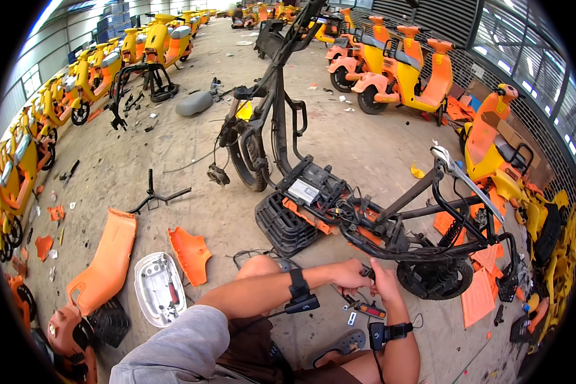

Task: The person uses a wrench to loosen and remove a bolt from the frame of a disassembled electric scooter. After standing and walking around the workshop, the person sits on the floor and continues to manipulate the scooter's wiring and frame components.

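Observation:
A stripped black scooter frame stands before me, its rear wheel just right of my hands. My left hand is closed on a small dark piece by the frame's lower tube. My right hand is close beside it, fingers curled at the same spot; what they grip is hidden. Below the hands, a dark part with a red and orange lens hangs or lies, with thin wires near it. A battery-like box with a pale label sits in the floorboard, above a black basket.
To my left lie a white tray with small parts, orange panels and a black forked bar. A grey seat rests farther off. Rows of yellow and orange scooters line both sides. Orange panels are piled right of the rear wheel.

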`<control>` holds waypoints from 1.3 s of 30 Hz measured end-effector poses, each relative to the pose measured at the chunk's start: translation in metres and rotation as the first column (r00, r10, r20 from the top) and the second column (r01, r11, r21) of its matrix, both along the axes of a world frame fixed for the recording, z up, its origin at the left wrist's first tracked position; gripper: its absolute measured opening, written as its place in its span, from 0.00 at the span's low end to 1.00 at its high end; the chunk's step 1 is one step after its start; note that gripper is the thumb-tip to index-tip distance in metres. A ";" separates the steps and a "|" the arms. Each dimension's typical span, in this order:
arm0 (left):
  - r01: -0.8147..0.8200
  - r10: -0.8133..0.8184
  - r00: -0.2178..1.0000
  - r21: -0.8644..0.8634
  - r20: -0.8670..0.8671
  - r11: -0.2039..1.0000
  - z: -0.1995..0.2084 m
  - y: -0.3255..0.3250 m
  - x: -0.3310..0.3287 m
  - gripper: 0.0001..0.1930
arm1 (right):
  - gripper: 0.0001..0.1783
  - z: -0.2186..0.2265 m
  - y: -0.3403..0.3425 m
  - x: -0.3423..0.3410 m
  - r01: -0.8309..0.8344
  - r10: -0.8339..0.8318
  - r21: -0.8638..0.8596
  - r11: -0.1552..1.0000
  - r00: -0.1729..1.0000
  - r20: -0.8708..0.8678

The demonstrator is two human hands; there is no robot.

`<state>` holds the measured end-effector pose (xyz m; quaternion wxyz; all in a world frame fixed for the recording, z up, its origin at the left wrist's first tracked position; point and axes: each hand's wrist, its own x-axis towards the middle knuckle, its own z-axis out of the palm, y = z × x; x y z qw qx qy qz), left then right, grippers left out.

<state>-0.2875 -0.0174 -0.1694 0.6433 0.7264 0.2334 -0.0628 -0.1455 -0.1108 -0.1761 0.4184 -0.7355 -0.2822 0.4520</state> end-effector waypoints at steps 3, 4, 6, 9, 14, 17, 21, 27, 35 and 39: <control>0.011 -0.011 1.000 0.011 -0.002 1.000 0.003 -0.001 0.000 0.23 | 0.33 -0.006 0.002 0.002 -0.005 0.005 -0.012 1.000 1.000 -0.002; 0.010 -0.010 1.000 0.012 0.000 1.000 0.004 -0.002 -0.001 0.23 | 0.33 -0.007 0.002 0.002 -0.003 0.003 -0.006 1.000 1.000 -0.003; 0.018 -0.018 1.000 -0.011 0.003 1.000 0.008 -0.001 -0.002 0.23 | 0.34 -0.006 0.003 0.002 -0.002 0.002 0.004 1.000 1.000 -0.007; 0.026 -0.026 1.000 -0.001 -0.009 1.000 0.008 -0.001 -0.001 0.23 | 0.34 -0.010 0.002 0.006 -0.020 0.019 0.018 1.000 1.000 0.007; 0.042 -0.042 0.999 0.019 -0.027 0.999 0.002 0.001 -0.002 0.24 | 0.33 -0.003 0.001 0.003 -0.050 0.050 0.016 0.999 0.999 0.017; 0.066 -0.065 0.997 0.038 -0.044 0.997 -0.001 0.001 0.000 0.24 | 0.32 -0.005 0.000 0.004 -0.103 0.102 0.019 0.995 0.994 0.044; 0.091 -0.090 0.996 0.036 -0.027 0.995 0.004 -0.001 -0.001 0.25 | 0.31 -0.004 -0.003 0.006 -0.092 0.093 -0.021 0.996 0.994 0.057; 0.099 -0.097 0.994 0.045 -0.040 0.994 0.011 0.000 -0.004 0.26 | 0.31 -0.008 0.004 0.008 -0.121 0.120 -0.017 0.993 0.992 -0.036; 0.055 -0.055 0.998 0.018 -0.026 0.998 0.020 -0.002 -0.004 0.25 | 0.33 -0.013 -0.001 0.014 -0.131 0.131 0.046 0.990 0.991 -0.007; 0.082 -0.080 0.996 0.048 -0.045 0.995 0.014 0.000 -0.004 0.26 | 0.35 -0.012 0.001 0.014 -0.214 0.213 0.022 0.977 0.977 0.028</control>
